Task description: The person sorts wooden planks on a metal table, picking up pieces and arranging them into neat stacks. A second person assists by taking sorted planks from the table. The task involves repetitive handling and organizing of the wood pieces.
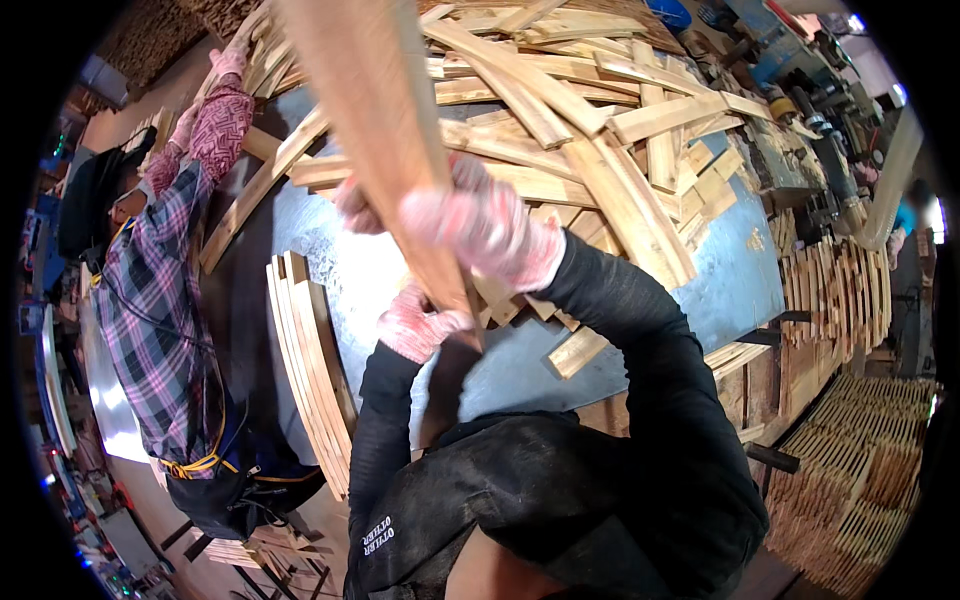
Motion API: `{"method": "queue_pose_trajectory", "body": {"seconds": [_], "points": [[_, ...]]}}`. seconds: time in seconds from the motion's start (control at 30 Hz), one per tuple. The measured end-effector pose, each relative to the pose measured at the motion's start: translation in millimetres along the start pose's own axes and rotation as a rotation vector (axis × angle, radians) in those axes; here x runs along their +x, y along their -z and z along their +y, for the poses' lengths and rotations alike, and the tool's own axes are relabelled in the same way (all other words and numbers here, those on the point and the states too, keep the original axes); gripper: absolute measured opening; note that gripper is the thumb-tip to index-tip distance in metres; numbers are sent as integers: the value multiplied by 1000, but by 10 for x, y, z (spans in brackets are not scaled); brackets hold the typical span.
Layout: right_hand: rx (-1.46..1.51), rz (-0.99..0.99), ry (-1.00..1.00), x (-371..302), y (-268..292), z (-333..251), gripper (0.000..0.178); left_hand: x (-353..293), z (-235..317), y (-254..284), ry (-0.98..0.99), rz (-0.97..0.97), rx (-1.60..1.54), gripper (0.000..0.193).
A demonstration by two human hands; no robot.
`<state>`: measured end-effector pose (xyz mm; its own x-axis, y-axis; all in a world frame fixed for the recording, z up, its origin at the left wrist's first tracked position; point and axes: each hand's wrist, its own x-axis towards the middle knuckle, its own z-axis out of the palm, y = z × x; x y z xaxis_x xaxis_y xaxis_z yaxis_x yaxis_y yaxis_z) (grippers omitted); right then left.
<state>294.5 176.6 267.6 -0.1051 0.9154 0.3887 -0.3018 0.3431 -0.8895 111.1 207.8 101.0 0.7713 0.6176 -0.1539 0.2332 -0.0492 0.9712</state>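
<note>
Head view: you hold one long, flat wooden plank (375, 110), pale reddish-brown with faint grain and blurred toward its upper part. Your right hand (490, 225), also blurred, is closed around its middle stretch; your left hand (422, 322) pinches the near end, thumb across it, fingertips hidden. Left of your left hand lies bare metal tabletop (325, 245), reaching to a stack of strips (303, 370) set along that side; more bare metal shows below your right hand. Beyond your right hand, a jumbled pile of planks (540, 75) crowds the room. The plank's long axis runs from your left hand away from you, leaning slightly left, its far end cut off by the upper frame.
</note>
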Motion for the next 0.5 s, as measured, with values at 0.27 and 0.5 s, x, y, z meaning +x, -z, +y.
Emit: {"method": "queue_pose_trajectory", "body": {"seconds": [0.27, 0.5], "points": [[-2219, 138, -754, -1888, 2199, 1005, 90, 2, -473, -574, 258, 143, -308, 34], [-1974, -101, -534, -1860, 2198, 801, 73, 107, -1254, -380, 354, 282, -408, 29]]}}
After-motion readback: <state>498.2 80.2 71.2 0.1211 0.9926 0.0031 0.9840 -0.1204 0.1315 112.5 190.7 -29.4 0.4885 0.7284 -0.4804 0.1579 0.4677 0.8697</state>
